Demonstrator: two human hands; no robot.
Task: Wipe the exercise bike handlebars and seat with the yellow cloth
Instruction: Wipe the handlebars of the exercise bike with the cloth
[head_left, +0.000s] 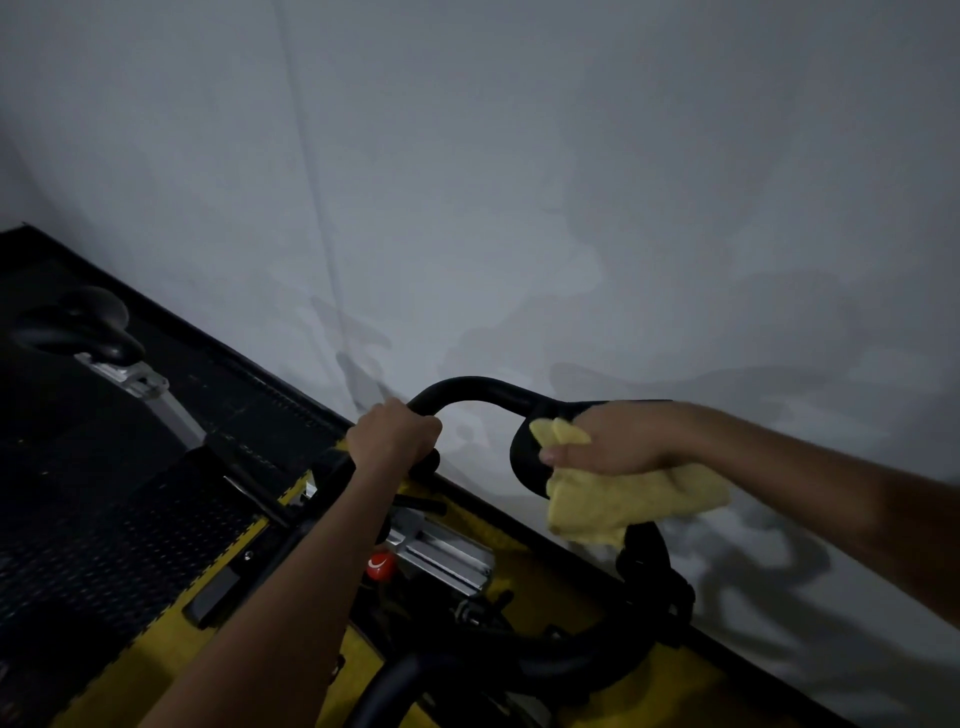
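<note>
The black handlebar (478, 391) of the exercise bike curves across the middle of the view. My left hand (390, 435) grips its left end with fingers wrapped round the bar. My right hand (613, 441) holds the yellow cloth (623, 501) against the right part of the bar, the thumb pinching the fabric, and most of the cloth hangs below the hand. The black seat (78, 322) stands at the far left on its silver post, away from both hands.
A grey wall (519, 182) runs close behind the handlebar. Below are a black and yellow floor mat (156, 519), a silver slide rail (441, 551) and a red knob (380, 566) under the bars. More black bar tubing (649, 566) lies at the lower right.
</note>
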